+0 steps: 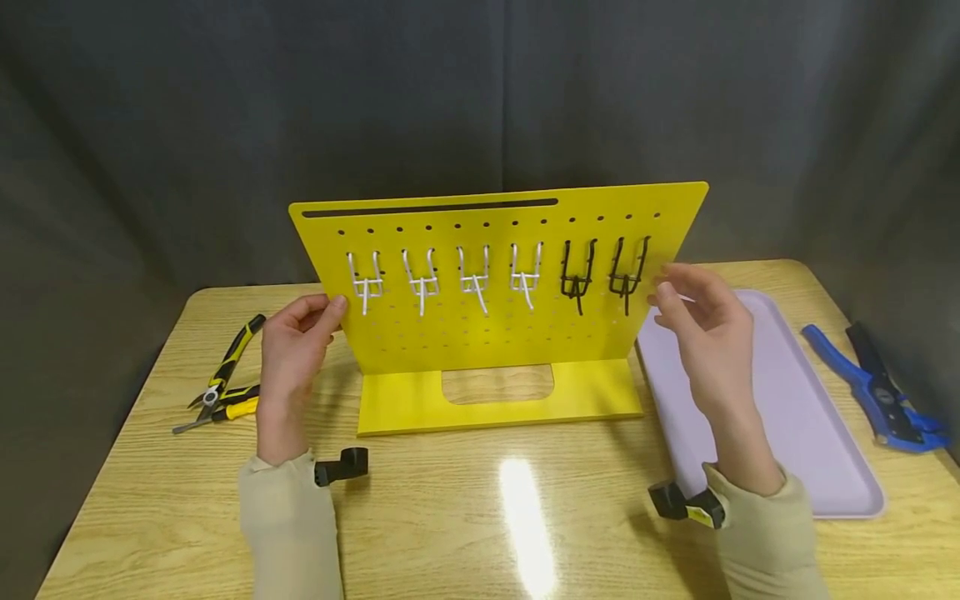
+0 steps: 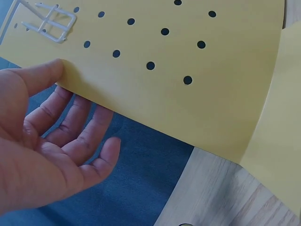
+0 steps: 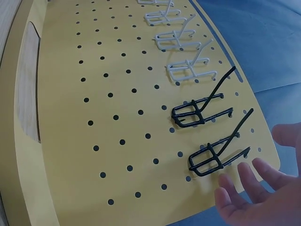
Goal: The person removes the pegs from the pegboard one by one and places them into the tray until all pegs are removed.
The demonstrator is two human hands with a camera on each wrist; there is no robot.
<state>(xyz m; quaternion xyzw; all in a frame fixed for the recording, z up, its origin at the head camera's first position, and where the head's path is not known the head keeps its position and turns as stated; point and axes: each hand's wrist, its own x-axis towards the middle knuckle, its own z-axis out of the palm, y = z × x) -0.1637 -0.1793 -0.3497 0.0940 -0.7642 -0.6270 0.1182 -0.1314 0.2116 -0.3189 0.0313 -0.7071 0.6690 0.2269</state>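
Note:
A yellow pegboard [image 1: 480, 333] stands on its flat base, with a row of white wire hooks [image 1: 474, 282] and two black wire hooks [image 1: 626, 279] across its upper part. My left hand [image 1: 296, 358] grips the board's left edge. The left thumb [image 2: 44, 75] lies on the front face while the fingertips go behind the edge. At the right edge, beside the outermost black hook, is my right hand [image 1: 708, 342], its fingers [image 3: 251, 186] loosely bent and apart with nothing held. Whether those fingertips touch the board, I cannot tell.
On the right, a lilac tray [image 1: 787, 417] lies partly under my right forearm, with a blue-and-black hand tool [image 1: 877, 392] beyond it. Yellow-and-black cutting pliers [image 1: 228, 362] and a yellow-handled screwdriver [image 1: 217, 415] lie left of my left hand. A dark curtain [image 1: 480, 92] hangs behind the table.

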